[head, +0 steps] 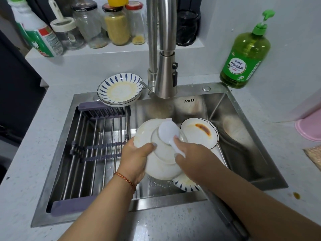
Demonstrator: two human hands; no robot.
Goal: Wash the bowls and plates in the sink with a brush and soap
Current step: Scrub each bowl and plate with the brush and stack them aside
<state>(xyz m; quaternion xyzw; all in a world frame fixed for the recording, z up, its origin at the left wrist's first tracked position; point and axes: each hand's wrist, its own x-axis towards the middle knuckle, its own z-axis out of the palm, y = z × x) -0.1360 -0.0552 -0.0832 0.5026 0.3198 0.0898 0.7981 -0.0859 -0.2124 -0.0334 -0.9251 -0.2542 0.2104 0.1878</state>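
Over the stainless steel sink (243,153), the left hand (137,156) grips the rim of an upturned white ceramic plate (161,164), thumb curled onto its underside, while the right hand (189,153) has its fingers clamped round the handle of a white plastic dish brush (169,132) pressed against the plate's base. Beside it in the basin leans a white sauce-stained plate (199,134) — a blue-patterned plate (184,184) lies beneath the right wrist. Two stacked blue-striped plates (119,89) sit on the sink's back edge, and a green dish-soap pump bottle (246,54) stands on the bench — well apart.
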